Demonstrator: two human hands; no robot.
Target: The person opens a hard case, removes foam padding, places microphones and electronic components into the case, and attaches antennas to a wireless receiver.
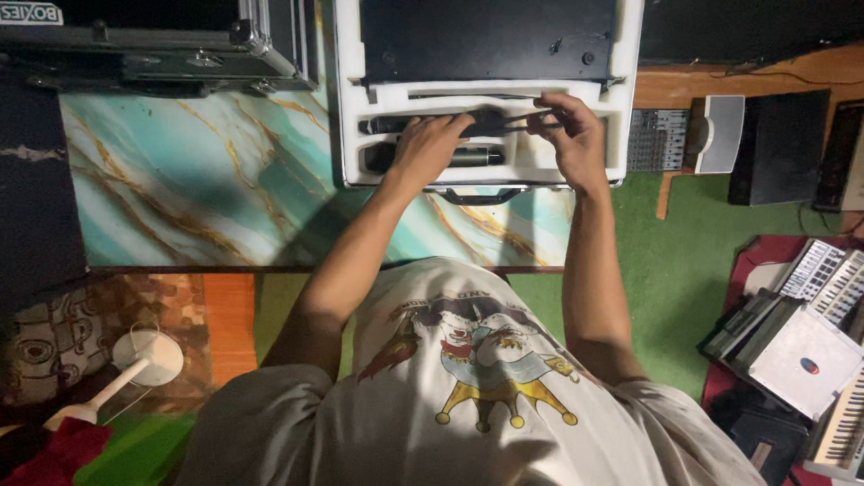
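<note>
Microphones lie in the white foam insert [355,99] of an open carrying case, which serves as the landmark for all positions below. Two dark, cylindrical handheld microphones are visible, each in its own horizontal slot in the lower half of the insert. The upper microphone [389,125] lies in the slot nearer the middle of the insert; the lower microphone [472,157] lies in the slot just above the case's front edge.

The left hand [430,144] rests palm-down over both slots at the centre of the insert. Its fingers cover the mid-section of the upper microphone and touch it; whether they are closed around the body cannot be told from this view. The lower microphone shows on either side of this hand, partly hidden beneath it.

The right hand [571,135] sits over the right end of the insert. Its fingers are pinched narrowly on a thin dark rod [526,117], which runs horizontally from the fingertips toward the head of the upper microphone.

A flat black rack unit [486,36] occupies the upper half of the insert. One metal handle [479,193] projects from the case's front edge. The case stands on a marbled teal tabletop [180,189].
</note>
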